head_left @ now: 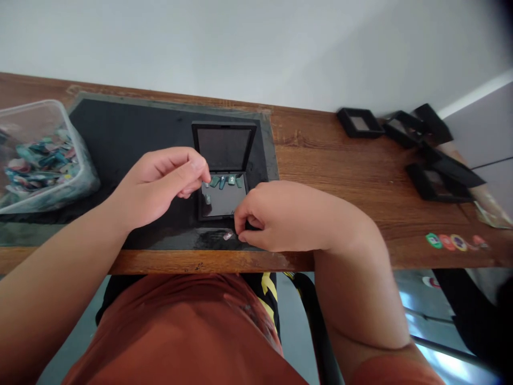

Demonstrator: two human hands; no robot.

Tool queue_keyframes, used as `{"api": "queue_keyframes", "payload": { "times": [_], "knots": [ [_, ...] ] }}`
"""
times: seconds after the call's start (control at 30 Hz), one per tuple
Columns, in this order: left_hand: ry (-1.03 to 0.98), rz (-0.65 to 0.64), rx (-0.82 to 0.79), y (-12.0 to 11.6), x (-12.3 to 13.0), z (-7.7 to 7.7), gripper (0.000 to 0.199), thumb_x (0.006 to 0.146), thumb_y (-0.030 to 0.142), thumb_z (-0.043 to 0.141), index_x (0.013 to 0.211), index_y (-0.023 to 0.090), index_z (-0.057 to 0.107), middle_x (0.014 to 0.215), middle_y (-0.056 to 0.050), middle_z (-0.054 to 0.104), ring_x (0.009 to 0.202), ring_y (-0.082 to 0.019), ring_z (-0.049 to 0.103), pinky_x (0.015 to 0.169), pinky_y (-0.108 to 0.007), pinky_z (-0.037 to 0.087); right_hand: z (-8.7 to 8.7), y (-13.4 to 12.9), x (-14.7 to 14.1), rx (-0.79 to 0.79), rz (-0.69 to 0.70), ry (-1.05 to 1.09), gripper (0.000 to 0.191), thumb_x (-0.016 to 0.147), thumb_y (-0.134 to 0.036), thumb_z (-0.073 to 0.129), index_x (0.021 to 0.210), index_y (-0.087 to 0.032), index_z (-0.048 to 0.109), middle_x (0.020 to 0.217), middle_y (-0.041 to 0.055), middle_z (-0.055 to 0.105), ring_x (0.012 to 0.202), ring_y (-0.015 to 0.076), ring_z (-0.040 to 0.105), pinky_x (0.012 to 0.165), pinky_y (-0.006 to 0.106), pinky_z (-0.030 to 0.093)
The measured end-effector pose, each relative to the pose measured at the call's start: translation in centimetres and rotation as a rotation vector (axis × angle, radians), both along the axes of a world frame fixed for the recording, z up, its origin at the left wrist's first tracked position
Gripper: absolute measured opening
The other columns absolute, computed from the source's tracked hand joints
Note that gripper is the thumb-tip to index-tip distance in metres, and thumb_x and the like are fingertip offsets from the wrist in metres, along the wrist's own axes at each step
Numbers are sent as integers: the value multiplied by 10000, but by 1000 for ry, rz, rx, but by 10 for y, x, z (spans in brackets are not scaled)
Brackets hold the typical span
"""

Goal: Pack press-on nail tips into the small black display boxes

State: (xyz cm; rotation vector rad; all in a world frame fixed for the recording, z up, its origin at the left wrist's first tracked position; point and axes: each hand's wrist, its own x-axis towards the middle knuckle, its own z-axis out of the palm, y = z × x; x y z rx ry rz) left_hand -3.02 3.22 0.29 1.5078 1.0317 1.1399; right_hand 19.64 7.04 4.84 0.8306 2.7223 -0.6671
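A black case [220, 204] stands with its lid raised on the dark mat. Several small green and blue nail-shaped pieces [223, 182] lie in a row along the back of its base, and a pale one [207, 199] sits apart near the left side. My left hand [166, 182] hovers at the case's left edge, fingertips pinched together; anything between them is too small to make out. At the front right corner, my right hand [268, 216] is curled with its fingertips low by the mat, their contents hidden. Beside them a small pinkish piece [228, 235] rests outside the case.
A clear plastic tub [82, 176] of mixed pieces stands at the left. Black boxes [360, 123] sit at the back right, where another person's hand [492, 207] is partly visible. Colourful round items [458, 242] lie near the right front edge.
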Motion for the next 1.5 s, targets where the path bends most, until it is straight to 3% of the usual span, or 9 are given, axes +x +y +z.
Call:
{"api": "queue_keyframes", "payload": {
  "times": [0.1,0.23,0.43,0.77,1.0,1.1,1.2,1.3,1.5],
  "knots": [
    [-41,-50,58,1,-1,0,307,981,391,659,792,152,696,594,34,476,563,-66,423,530,-224,334,-1,-1,-3,-10,7,5,89,815,-311,729,826,-278,811,709,-20,715,535,109,484,543,277,294],
    [-8,-86,92,4,-2,-1,303,981,382,655,788,152,695,571,33,474,543,-68,421,499,-205,332,-2,-6,-7,38,8,25,212,794,-437,774,909,-265,818,733,-7,713,588,131,511,550,271,290],
    [5,-73,95,4,-4,-1,280,1000,352,627,815,157,705,579,30,472,554,-76,432,513,-207,355,-5,-15,-13,173,38,48,125,819,-338,766,836,-218,794,740,26,714,613,147,538,551,289,227],
    [81,-37,165,2,-5,2,264,997,342,632,806,166,677,612,37,502,554,-55,430,504,-200,334,-5,-18,-15,171,108,67,128,871,-215,662,802,-185,766,740,21,695,591,120,461,558,299,203],
    [130,-59,60,1,-6,2,297,1002,409,608,820,189,693,609,31,505,566,-71,441,531,-206,359,-2,8,-1,-56,7,356,75,802,-196,727,861,-190,773,644,-67,589,571,62,455,594,243,281],
    [185,-6,37,-1,-4,3,314,962,468,652,797,204,696,633,15,549,577,-93,467,539,-221,387,-8,19,1,-95,-27,543,106,794,-201,733,891,-174,768,613,-85,545,555,52,462,595,224,306],
    [152,73,49,-2,-4,2,313,920,481,706,760,214,679,620,18,527,547,-91,425,498,-223,356,-17,23,-3,-60,-35,745,120,768,-207,753,876,-155,761,632,-82,549,571,49,479,613,210,341],
    [97,66,3,-2,-6,1,312,901,492,728,768,215,675,608,26,518,522,-77,420,467,-194,362,-24,23,-9,45,-18,914,123,746,-182,756,862,-139,756,631,-80,532,577,48,476,617,204,353],
    [101,7,-71,-2,-1,5,255,834,423,807,909,188,743,682,0,696,551,-95,628,531,-168,551,-31,21,-16,204,7,1049,142,775,-180,720,903,-135,762,657,-64,563,610,54,498,630,202,369]
  ]
}}
